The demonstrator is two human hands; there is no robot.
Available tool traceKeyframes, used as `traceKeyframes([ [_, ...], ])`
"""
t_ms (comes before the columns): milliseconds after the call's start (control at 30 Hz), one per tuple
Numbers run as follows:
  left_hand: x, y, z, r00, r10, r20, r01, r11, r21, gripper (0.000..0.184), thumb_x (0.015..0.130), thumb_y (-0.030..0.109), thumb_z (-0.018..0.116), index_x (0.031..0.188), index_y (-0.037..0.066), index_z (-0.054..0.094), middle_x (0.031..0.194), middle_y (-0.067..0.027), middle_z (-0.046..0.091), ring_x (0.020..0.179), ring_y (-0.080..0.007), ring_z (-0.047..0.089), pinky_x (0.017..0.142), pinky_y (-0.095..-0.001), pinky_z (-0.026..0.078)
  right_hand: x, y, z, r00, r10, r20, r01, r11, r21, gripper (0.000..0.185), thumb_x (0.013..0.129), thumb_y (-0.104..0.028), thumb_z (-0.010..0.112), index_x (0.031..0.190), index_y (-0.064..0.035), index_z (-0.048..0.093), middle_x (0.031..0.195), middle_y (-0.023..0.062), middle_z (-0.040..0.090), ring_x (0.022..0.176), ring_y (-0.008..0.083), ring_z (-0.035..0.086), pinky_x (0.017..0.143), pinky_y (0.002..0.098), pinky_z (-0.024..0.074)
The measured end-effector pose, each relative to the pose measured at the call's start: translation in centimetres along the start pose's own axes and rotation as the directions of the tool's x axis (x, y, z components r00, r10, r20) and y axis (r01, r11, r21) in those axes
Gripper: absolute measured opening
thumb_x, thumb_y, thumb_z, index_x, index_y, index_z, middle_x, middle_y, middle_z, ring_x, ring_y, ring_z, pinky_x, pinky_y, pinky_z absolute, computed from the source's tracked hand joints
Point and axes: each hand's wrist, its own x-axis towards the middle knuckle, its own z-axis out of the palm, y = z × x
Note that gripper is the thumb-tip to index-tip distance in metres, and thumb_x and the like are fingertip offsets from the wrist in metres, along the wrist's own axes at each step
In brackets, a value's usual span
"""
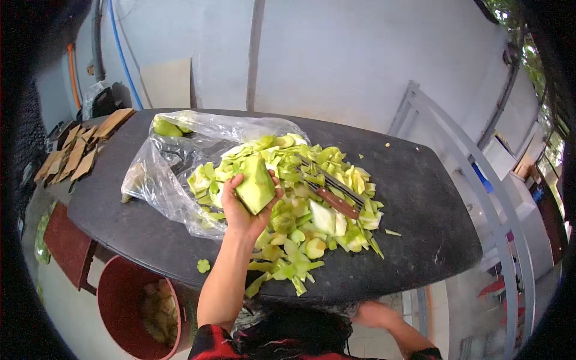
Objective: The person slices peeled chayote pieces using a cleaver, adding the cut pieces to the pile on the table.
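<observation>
My left hand (245, 207) is wrapped round a pared, pale green chayote (256, 185), with flat cut faces, above the table. Below and beside it spreads a heap of green peelings and cut pieces (294, 257). A knife with a brown wooden handle (338, 203) lies on the heap to the right, its blade partly covered by peelings. My right hand (373, 314) is low by the table's front edge, apart from the heap. Motion smears its fingers, so I cannot see whether it holds anything.
A clear plastic bag (174, 180) lies left of the heap, with whole green chayotes (168, 126) at its back. The dark table (414, 210) carries everything. A red bucket (111, 300) with scraps stands at lower left. A grey metal rail (480, 156) rises at right.
</observation>
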Motion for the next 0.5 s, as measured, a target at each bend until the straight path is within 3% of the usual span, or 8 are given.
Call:
traceKeyframes([
  [67,0.1,0.0,-0.1,0.999,0.015,0.028,-0.016,1.0,0.011,0.05,0.082,0.035,0.053,0.121,0.003,0.054,0.106,-0.0148,0.06,0.094,-0.0267,0.059,0.081,-0.0418,0.05,-5.3,-4.5,-2.3,0.928,-0.366,0.072,0.342,0.911,0.23,0.047,0.092,-0.035,0.061,0.127,-0.004,0.056,0.101,0.0176,0.069,0.094,0.032,0.067,0.083,0.0422,0.0525],
  [100,0.1,-0.1,-0.1,0.999,0.018,0.029,-0.019,1.0,0.01,0.05,0.082,0.036,0.053,0.12,0.003,0.054,0.105,-0.0143,0.06,0.093,-0.0261,0.06,0.08,-0.0412,0.051,-7.2,-5.8,-3.8,0.93,-0.362,0.065,0.338,0.91,0.239,0.047,0.092,-0.035,0.061,0.127,-0.004,0.056,0.101,0.0176,0.069,0.094,0.032,0.067,0.083,0.0422,0.0525],
  [167,0.3,0.0,-0.3,0.999,0.016,0.044,-0.017,1.0,0.02,0.05,0.082,0.037,0.053,0.119,0.003,0.054,0.106,-0.014,0.06,0.093,-0.0258,0.06,0.08,-0.041,0.051,-9.9,-7.6,-7.6,0.731,-0.681,-0.03,0.636,0.666,0.39,0.04,0.089,-0.029,0.067,0.117,-0.0021,0.061,0.091,0.0131,0.069,0.087,0.0263,0.067,0.08,0.0371,0.0524],
  [200,0.3,0.0,-0.5,0.999,0.022,0.05,-0.024,0.999,0.029,0.05,0.083,0.037,0.053,0.119,0.003,0.055,0.106,-0.0137,0.06,0.094,-0.0255,0.06,0.08,-0.0408,0.051,-10.7,-8.2,-9.5,0.733,-0.637,-0.237,0.68,0.681,0.272,0.036,0.087,-0.025,0.069,0.113,-0.0024,0.063,0.088,0.0114,0.068,0.082,0.0244,0.067,0.076,0.036,0.0522],
  [267,0.5,-0.1,-0.9,0.999,0.028,0.031,-0.029,0.999,0.028,0.049,0.083,0.038,0.053,0.118,0.004,0.055,0.103,-0.0133,0.06,0.092,-0.0253,0.06,0.079,-0.041,0.051,-10.9,-9.0,-13.7,0.625,-0.513,-0.588,0.629,0.777,-0.009,0.032,0.083,-0.02,0.071,0.108,-0.002,0.064,0.083,0.0092,0.067,0.075,0.0218,0.066,0.069,0.0346,0.0521],
  [333,0.7,-0.1,-1.0,0.998,0.054,-0.009,-0.054,0.998,0.017,0.046,0.085,0.038,0.052,0.117,0.005,0.056,0.1,-0.0131,0.061,0.09,-0.0258,0.061,0.078,-0.0416,0.052,-8.2,-9.5,-17.4,0.495,-0.316,-0.809,0.449,0.891,-0.074,0.03,0.083,-0.021,0.07,0.104,-0.0016,0.063,0.084,0.0116,0.066,0.076,0.025,0.067,0.071,0.0368,0.0527],
  [367,0.7,-0.1,-0.6,0.994,0.09,-0.067,-0.089,0.996,0.02,0.042,0.087,0.037,0.051,0.113,0.005,0.056,0.095,-0.0125,0.061,0.086,-0.0264,0.061,0.075,-0.0421,0.052,-6.6,-10.0,-19.1,0.371,-0.322,-0.871,0.402,0.901,-0.161,0.031,0.084,-0.022,0.068,0.107,-0.0022,0.06,0.092,0.0143,0.064,0.084,0.0296,0.066,0.076,0.04,0.0521],
  [500,1.3,0.3,-1.4,0.98,0.142,-0.137,-0.144,0.99,-0.002,0.048,0.088,0.04,0.052,0.112,-0.001,0.055,0.092,-0.0151,0.058,0.084,-0.0265,0.058,0.073,-0.0375,0.053,-0.8,-11.2,-23.5,0.386,-0.337,-0.859,0.261,0.933,-0.249,0.034,0.085,-0.02,0.064,0.113,-0.0038,0.054,0.105,0.0171,0.057,0.102,0.035,0.059,0.087,0.045,0.0486],
])
